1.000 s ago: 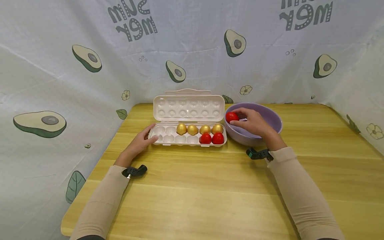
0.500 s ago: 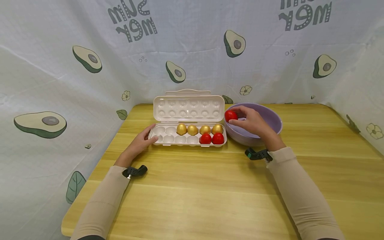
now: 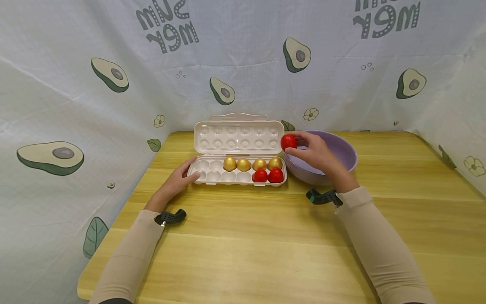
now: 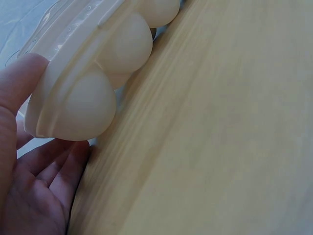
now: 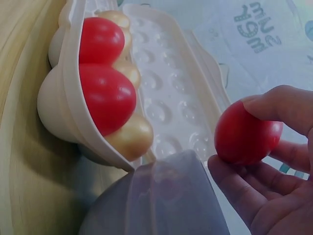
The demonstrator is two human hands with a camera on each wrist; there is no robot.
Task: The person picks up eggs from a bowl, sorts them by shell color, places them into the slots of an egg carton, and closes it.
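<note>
My right hand (image 3: 319,154) pinches a red egg (image 3: 288,143) between thumb and fingers, over the left rim of the purple bowl (image 3: 308,177). The right wrist view shows that egg (image 5: 247,133) higher than the bowl's rim. Left of the bowl lies an open egg carton (image 3: 228,177) of pale plastic, lid raised at the back. Several golden eggs (image 3: 244,165) fill its back row's right part; two red eggs (image 3: 268,175) sit in front at the right end. My left hand (image 3: 174,182) grips the carton's left end, thumb (image 4: 27,78) over the rim, fingers below.
A wooden table (image 3: 243,245) carries everything. Just behind the raised lid and the bowl hangs a white curtain (image 3: 258,71) printed with avocados. The bowl stands right up against the carton's right end.
My right hand has lifted the red egg slightly and carried it left, from inside the bowl's rim to its left edge. The left hand and the carton have stayed put.
</note>
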